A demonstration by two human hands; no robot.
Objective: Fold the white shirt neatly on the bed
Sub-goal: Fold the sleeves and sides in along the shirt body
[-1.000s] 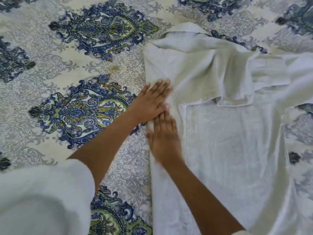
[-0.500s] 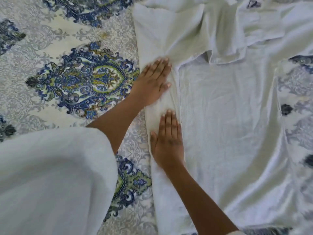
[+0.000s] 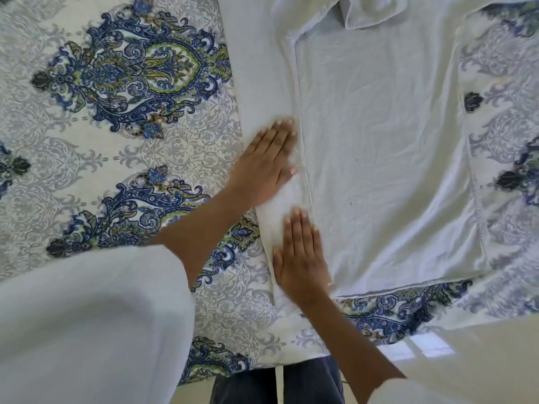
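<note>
The white shirt (image 3: 379,147) lies spread on the patterned bed cover (image 3: 116,112), its left side folded inward into a narrow strip along a straight edge. My left hand (image 3: 265,167) presses flat on that folded strip, fingers straight. Just below it, my right hand (image 3: 302,258) lies flat on the same strip near the shirt's bottom hem. A folded sleeve lies bunched at the top of the view. The shirt's collar end is out of the frame.
The bed's near edge (image 3: 277,361) runs along the bottom, with my dark trousers (image 3: 306,383) and a pale floor (image 3: 466,360) beyond it. My white sleeve (image 3: 87,316) fills the lower left. Bed cover shows to the left and right of the shirt.
Both hands have slid down the folded left strip toward the hem, staying flat. The view has tilted down, so the bed's edge and the floor have come into sight.
</note>
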